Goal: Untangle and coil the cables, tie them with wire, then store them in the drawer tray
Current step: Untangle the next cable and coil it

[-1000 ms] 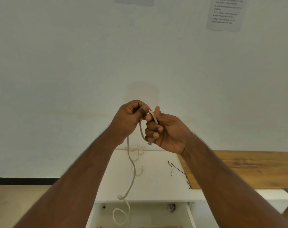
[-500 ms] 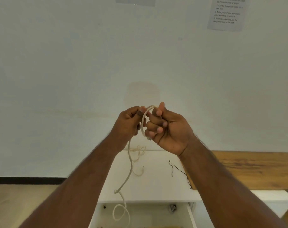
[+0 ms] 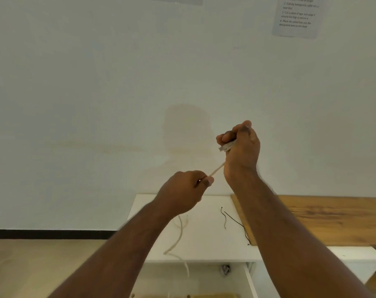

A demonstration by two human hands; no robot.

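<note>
- Pulling apart is what the hands have done within the last second: a moment ago they sat knuckle to knuckle around one small loop, and now the right hand (image 3: 239,147) is raised with its fingers curled round a few pale turns of the cable (image 3: 216,170), while the left hand (image 3: 187,190) has dropped lower and pinches the same cable between thumb and fingers.
- Between the two hands a short stretch of cable runs taut and straight; below the left hand the loose tail (image 3: 178,237) hangs down over the white counter (image 3: 206,233) and trails toward the open drawer (image 3: 204,280).
- That tail looks shorter than it did a second ago, so I judge coiling to be under way, the right hand serving as the spool (the hanging end is blurred, so how much is left is hard to say).
- Two thin dark tie wires (image 3: 234,220) lie untouched on the counter near the wooden board (image 3: 324,220), so tying is not yet begun.
- The drawer shows a small crumpled dark thing at its back edge and a yellowish strip at the bottom of the view, possibly the tray; what either holds I cannot tell.
- No coiled cable is visible in the drawer.
</note>
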